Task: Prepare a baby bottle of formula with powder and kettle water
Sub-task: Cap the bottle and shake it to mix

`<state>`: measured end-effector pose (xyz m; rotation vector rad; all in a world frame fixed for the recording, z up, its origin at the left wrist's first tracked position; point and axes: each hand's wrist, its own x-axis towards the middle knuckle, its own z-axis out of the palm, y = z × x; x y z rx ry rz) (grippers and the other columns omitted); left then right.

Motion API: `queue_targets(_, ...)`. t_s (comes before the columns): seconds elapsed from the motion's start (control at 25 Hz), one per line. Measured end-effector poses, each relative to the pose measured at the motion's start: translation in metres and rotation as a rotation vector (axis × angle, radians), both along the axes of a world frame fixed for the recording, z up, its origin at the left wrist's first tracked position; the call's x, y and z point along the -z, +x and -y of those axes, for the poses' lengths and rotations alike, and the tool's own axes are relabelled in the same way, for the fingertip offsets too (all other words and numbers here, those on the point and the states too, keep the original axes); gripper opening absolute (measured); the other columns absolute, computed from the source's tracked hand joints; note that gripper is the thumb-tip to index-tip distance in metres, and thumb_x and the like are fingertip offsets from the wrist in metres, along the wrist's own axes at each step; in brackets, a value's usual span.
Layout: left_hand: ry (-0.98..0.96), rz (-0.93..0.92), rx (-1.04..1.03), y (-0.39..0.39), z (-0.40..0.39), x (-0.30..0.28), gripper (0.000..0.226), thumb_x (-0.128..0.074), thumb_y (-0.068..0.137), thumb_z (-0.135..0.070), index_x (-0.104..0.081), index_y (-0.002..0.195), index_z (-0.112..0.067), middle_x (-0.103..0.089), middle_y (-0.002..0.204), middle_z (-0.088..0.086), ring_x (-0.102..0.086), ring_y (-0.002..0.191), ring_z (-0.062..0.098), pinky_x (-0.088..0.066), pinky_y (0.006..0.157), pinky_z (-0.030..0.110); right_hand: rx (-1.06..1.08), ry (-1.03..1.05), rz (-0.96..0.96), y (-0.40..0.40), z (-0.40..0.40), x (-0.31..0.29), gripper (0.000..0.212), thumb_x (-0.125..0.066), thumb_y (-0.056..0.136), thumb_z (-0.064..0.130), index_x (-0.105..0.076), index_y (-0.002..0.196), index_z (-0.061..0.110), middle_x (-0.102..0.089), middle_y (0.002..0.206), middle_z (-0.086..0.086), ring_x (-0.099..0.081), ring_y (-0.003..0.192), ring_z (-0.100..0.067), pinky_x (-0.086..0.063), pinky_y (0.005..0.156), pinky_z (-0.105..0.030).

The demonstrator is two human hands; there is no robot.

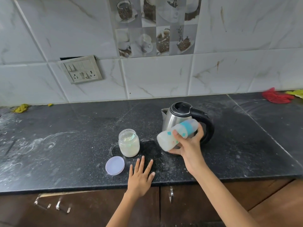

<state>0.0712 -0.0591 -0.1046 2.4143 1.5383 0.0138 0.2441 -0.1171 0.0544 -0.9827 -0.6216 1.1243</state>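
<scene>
We stood at a black stone counter, speckled and smeared with pale powdery streaks, its front edge running above dark brown cabinet doors with metal handles. Behind it rose a wall of white marble-look tiles, with a panel of coffee-cup pictures at the top and a switch-and-socket plate hanging a little crooked on the left. A yellow rag lay at the far left against the wall, and a red cloth sat at the far right next to something yellow-green. A steel kettle with a black lid and handle stood right of centre. Left of it was an open clear jar, partly full of pale powder, with what looked like a scoop inside, and its lilac lid lay flat just in front, to the left. Our right hand held the bottle in the air in front of the kettle, thumb across its near side and fingers curled round its teal collar. The bottle was tilted almost sideways, its base pointing left and down toward the jar, its capped top up to the right, with whitish liquid inside; it was blurred. Our left hand lay flat on the counter near the edge, fingers spread and straight, holding nothing, just right of the lid and well below the bottle.
</scene>
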Motion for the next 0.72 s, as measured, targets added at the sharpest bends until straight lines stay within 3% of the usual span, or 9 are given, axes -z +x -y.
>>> queue_targets(0.12,0.003,-0.009,-0.002,-0.001,-0.002,0.002,0.091,0.021,0.065,-0.069,0.000,0.147,-0.038,0.012,0.159,-0.002,0.015,0.145,0.019,0.012,0.115,0.044,-0.222,-0.063,0.152,-0.012,0.007,0.004,0.084,-0.078,0.069,0.010,-0.031,0.123,0.054,-0.056,0.128,-0.009,-0.068,0.104,-0.024,-0.059,0.066,-0.054)
queue_targets(0.28,0.013,0.013,0.000,0.000,-0.002,0.002,0.103,0.036,0.054,-0.076,0.005,0.146,-0.042,0.015,0.158,-0.002,0.017,0.144,0.019,0.013,0.114,0.043,0.001,0.038,-0.042,-0.001,-0.003,-0.004,0.089,-0.075,0.072,0.007,-0.028,0.138,0.046,-0.054,0.129,-0.002,-0.067,0.103,-0.022,-0.058,0.067,-0.056)
queue_targets(0.32,0.006,0.004,-0.001,0.000,0.000,0.001,0.097,0.031,0.061,-0.075,0.003,0.146,-0.040,0.013,0.158,-0.002,0.016,0.145,0.019,0.013,0.114,0.043,-0.047,0.015,-0.017,-0.005,0.000,-0.003,0.091,-0.075,0.072,0.007,-0.027,0.138,0.047,-0.056,0.129,-0.003,-0.068,0.102,-0.021,-0.058,0.069,-0.058)
queue_targets(0.4,-0.008,-0.039,-0.009,0.000,0.001,-0.003,0.068,0.003,0.088,-0.065,-0.003,0.148,-0.035,0.007,0.159,0.000,0.012,0.146,0.021,0.012,0.115,0.044,-0.203,-0.042,0.105,-0.014,0.008,0.003,0.097,-0.079,0.067,0.009,-0.026,0.137,0.049,-0.060,0.126,-0.007,-0.069,0.103,-0.022,-0.057,0.071,-0.061)
queue_targets(0.48,-0.004,-0.032,-0.012,0.000,0.000,-0.004,0.054,-0.016,0.098,-0.050,-0.003,0.148,-0.035,0.009,0.159,0.000,0.013,0.146,0.021,0.010,0.115,0.043,-0.132,-0.011,0.085,-0.010,0.007,0.005,0.091,-0.079,0.066,0.009,-0.031,0.135,0.046,-0.060,0.124,-0.007,-0.068,0.103,-0.024,-0.058,0.070,-0.058)
queue_targets(0.56,0.002,-0.016,0.003,0.001,0.000,-0.004,0.053,-0.016,0.099,-0.049,0.001,0.148,-0.036,0.013,0.158,0.000,0.015,0.145,0.021,0.009,0.116,0.043,-0.004,0.025,-0.023,-0.003,0.003,0.001,0.084,-0.075,0.073,0.008,-0.032,0.136,0.043,-0.057,0.125,-0.003,-0.067,0.104,-0.025,-0.058,0.068,-0.057)
queue_targets(0.72,0.012,-0.075,0.019,-0.002,0.001,-0.001,0.057,-0.003,0.095,-0.049,-0.002,0.149,-0.032,0.007,0.159,0.001,0.017,0.144,0.020,0.011,0.115,0.044,-0.239,-0.082,0.182,-0.021,0.016,0.009,0.096,-0.080,0.070,0.007,-0.026,0.137,0.050,-0.060,0.125,-0.008,-0.068,0.105,-0.024,-0.060,0.068,-0.052)
